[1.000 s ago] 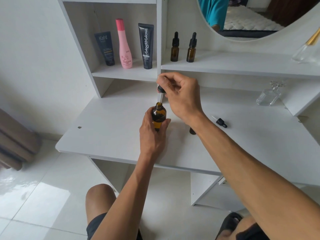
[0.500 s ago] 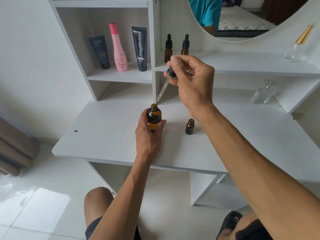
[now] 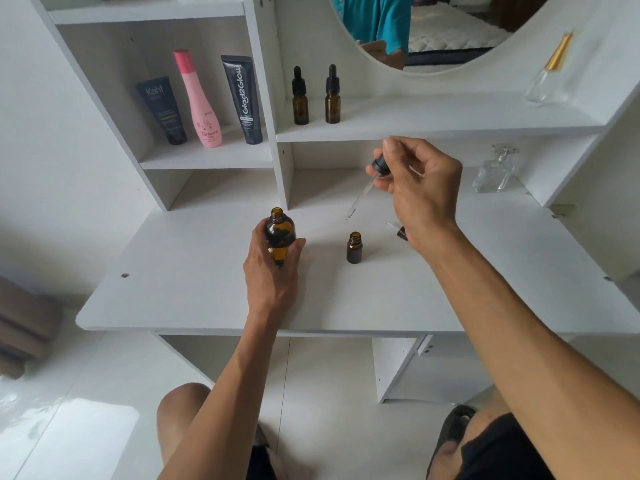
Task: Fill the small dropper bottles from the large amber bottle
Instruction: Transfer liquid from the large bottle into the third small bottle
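Note:
My left hand (image 3: 273, 271) grips the large amber bottle (image 3: 278, 233), uncapped and upright on the white desk (image 3: 180, 282). My right hand (image 3: 419, 192) pinches a dropper (image 3: 367, 185) by its black bulb, the glass tube slanting down-left with its tip above the desk. A small open amber bottle (image 3: 354, 248) stands below and just right of that tip. A second dropper cap (image 3: 398, 230) lies on the desk, partly hidden by my right wrist. Two capped small dropper bottles (image 3: 300, 98) (image 3: 332, 97) stand on the shelf above.
On the left shelf stand a dark Kahf tube (image 3: 162, 110), a pink bottle (image 3: 199, 98) and a black tube (image 3: 244, 102). A clear glass perfume bottle (image 3: 493, 173) sits at the desk's back right, another (image 3: 547, 72) on the upper shelf. A round mirror (image 3: 429, 29) hangs above.
My right hand has lifted the dropper out of the large bottle and carried it right, over the small open bottle. My left hand stays on the large bottle.

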Motion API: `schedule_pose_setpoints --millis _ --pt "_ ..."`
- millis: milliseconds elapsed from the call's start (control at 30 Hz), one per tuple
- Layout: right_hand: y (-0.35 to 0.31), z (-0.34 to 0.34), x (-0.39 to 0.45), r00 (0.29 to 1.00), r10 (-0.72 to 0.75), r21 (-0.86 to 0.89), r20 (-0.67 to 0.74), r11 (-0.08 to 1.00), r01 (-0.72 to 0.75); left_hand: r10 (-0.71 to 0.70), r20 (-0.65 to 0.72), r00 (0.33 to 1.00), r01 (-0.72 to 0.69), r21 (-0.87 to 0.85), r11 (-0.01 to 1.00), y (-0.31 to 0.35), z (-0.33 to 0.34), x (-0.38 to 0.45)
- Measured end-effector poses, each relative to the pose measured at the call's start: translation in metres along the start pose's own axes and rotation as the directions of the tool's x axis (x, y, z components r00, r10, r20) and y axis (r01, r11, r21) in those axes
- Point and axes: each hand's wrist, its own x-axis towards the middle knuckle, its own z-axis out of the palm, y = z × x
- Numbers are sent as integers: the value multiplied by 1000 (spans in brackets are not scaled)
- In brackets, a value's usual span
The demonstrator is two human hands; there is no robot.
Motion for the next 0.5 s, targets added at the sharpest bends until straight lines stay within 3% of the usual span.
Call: schedule_pose_setpoints --millis 500 --pt "19 -12 -5 1000 10 -98 18 995 -8 8 -11 1000 -8 20 1000 0 0 0"
